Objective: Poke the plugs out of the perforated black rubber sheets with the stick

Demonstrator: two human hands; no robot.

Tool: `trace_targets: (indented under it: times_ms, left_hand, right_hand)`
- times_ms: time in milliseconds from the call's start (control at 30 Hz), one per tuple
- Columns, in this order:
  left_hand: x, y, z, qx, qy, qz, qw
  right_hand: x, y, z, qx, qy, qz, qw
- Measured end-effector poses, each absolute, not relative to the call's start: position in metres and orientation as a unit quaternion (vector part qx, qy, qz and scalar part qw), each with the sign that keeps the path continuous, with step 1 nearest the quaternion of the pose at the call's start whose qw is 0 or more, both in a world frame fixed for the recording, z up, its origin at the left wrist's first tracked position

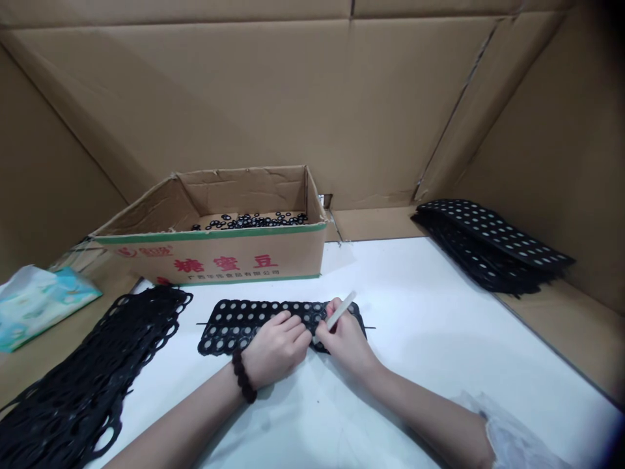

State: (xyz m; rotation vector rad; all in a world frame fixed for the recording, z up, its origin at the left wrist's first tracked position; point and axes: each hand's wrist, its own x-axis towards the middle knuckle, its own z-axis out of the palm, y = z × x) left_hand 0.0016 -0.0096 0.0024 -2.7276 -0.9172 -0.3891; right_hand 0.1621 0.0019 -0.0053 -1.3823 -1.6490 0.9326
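A black sheet (237,318) with rows of pale round spots lies on the white table in front of me. My left hand (279,348), with a dark beaded bracelet, rests over its front middle. The fingers of that hand are curled, and whatever lies under the fingertips is hidden. My right hand (347,335) is closed round a slim whitish stick (342,309). The stick slants down to the sheet close beside my left fingers. A thin dark rod end (370,327) sticks out past the sheet's right side, and another shows at its left.
An open cardboard box (254,259) with several small black rings (258,222) stands behind the sheet. Black ring-holed strips (92,371) lie at left, near a tissue pack (49,303). Spotted black sheets (488,241) are stacked at right. Cardboard walls (273,98) surround the table (400,280).
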Motion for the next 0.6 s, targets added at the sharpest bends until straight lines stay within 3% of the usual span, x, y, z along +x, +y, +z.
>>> trace_targets:
  times_ms: [300, 600]
  left_hand:
    - [0.01, -0.01, -0.003, -0.887, -0.398, -0.203, 0.111]
    - [-0.004, -0.011, 0.016, -0.892, -0.436, -0.121, 0.004]
  right_hand:
    - [0.163, -0.001, -0.002, -0.514, -0.691, 0.358, 0.361]
    - [0.168, 0.008, -0.007, -0.53, -0.626, 0.39, 0.418]
